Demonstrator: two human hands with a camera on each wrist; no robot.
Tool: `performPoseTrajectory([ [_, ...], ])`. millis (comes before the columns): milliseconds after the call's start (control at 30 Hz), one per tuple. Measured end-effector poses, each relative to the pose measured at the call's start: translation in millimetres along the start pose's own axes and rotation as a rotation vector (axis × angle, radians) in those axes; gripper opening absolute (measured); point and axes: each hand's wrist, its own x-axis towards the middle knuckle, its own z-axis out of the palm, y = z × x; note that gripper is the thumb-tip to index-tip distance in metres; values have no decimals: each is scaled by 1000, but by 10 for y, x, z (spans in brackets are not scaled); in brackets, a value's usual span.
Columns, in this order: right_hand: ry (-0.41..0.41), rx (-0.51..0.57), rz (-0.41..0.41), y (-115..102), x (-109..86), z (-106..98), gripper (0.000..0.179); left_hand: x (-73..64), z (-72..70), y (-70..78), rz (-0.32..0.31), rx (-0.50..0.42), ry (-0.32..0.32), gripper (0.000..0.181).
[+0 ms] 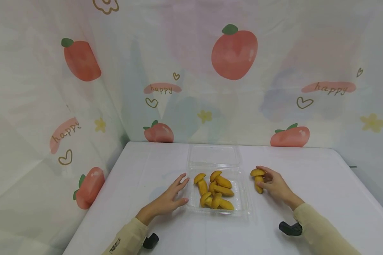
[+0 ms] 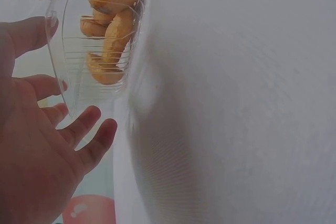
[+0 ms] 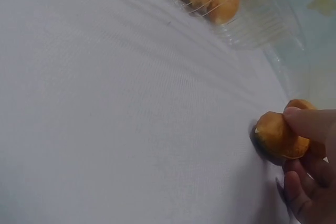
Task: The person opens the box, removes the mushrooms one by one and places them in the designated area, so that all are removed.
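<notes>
A clear plastic clamshell box (image 1: pixel 242 194) lies with its lid folded back on the table, several yellow mushrooms (image 1: pixel 223 191) inside it. To the right of the box, my right hand (image 1: pixel 276 186) pinches one more yellow mushroom (image 1: pixel 259 180) between thumb and fingers, cap pointing away from me. In the right wrist view this mushroom (image 3: pixel 278 136) is close over the white tabletop. My left hand (image 1: pixel 166 202) is at the box's left side with fingers spread and nothing held. The left wrist view shows its fingertips (image 2: pixel 100 129) right beside the clear wall.
A white cloth covers the table (image 1: pixel 146 166). The raised lid (image 1: pixel 214 155) lies toward the back edge. A printed fabric wall (image 1: pixel 191 117) stands behind and another on the left. Dark wrist mounts (image 1: pixel 290 228) sit under both sleeves.
</notes>
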Motion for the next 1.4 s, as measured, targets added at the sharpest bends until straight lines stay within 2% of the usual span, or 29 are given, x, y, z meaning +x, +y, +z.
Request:
performPoseTrajectory([
  [267,-22,-33,47,-39,-6,17,66,-8,-3,13,-2,6,-2,71],
  [667,-33,-72,58,-6,-3,43,69,-17,-8,1,-13,-2,-8,72],
  [1100,-28,-107,45,-7,-37,-1,79,0,-13,7,-3,3,-8,73],
  [1400,-45,-130,78,1,-80,-98,79,4,-20,0,1,5,-7,72],
])
